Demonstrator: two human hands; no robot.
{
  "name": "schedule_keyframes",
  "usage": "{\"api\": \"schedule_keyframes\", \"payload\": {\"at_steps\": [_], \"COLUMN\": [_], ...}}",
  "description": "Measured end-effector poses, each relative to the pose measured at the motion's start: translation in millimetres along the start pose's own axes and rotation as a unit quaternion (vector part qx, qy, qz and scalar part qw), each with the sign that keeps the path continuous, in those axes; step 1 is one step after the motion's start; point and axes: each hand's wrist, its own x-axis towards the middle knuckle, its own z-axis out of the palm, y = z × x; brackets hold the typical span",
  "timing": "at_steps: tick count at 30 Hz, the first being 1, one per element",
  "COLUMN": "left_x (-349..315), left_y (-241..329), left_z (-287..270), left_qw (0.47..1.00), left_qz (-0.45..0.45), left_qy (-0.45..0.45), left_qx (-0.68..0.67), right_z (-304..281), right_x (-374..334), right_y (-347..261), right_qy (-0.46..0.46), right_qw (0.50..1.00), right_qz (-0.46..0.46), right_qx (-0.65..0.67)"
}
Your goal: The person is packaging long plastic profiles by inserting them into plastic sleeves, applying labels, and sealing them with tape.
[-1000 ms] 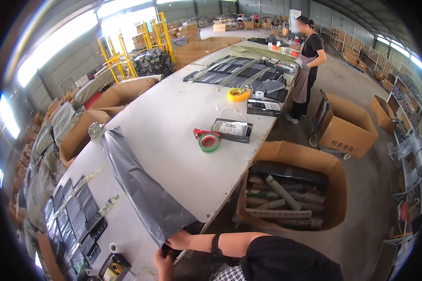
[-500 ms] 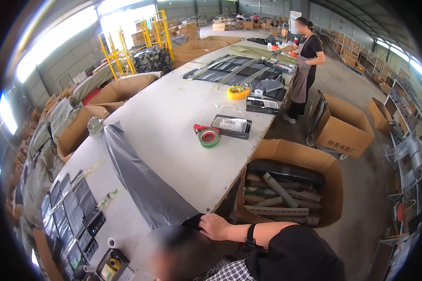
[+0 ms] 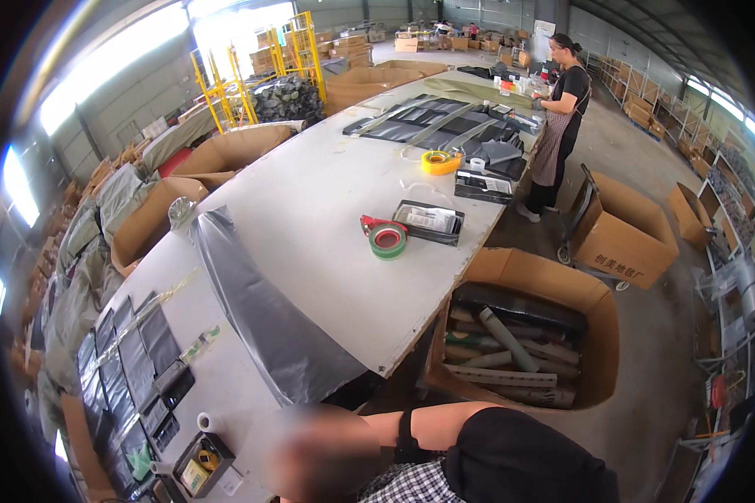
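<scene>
A long grey plastic sheet (image 3: 270, 323) slants across the counter (image 3: 335, 218), its near end at the right edge. The right arm (image 3: 434, 424) reaches beside that end; blur covers the hands, so I cannot tell their grip.

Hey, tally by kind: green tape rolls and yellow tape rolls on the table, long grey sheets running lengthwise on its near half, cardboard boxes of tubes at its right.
Green tape roll: 1
Yellow tape roll: 1
Long grey sheet: 1
Cardboard box of tubes: 1
Total: 4
</scene>
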Motion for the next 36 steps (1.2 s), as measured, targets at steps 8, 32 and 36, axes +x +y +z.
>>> {"api": "schedule_keyframes", "payload": {"at_steps": [8, 32, 36], "left_x": [-2, -6, 35], "left_y": [-3, 47, 95], "left_z": [-1, -15, -3], "left_qw": [0.991, 0.982, 0.779], "left_qz": [0.051, 0.104, 0.443], "left_qy": [0.036, -0.073, 0.034], "left_qx": [0.115, 0.142, 0.441], "right_z": [-4, -175, -182], "right_x": [0, -233, -81], "right_y": [-4, 23, 64], "right_qy": [-0.070, 0.130, 0.045], "right_qw": [0.995, 0.885, 0.943], "right_qz": [0.076, 0.278, -0.001], "right_qx": [-0.001, -0.350, -0.330]}}
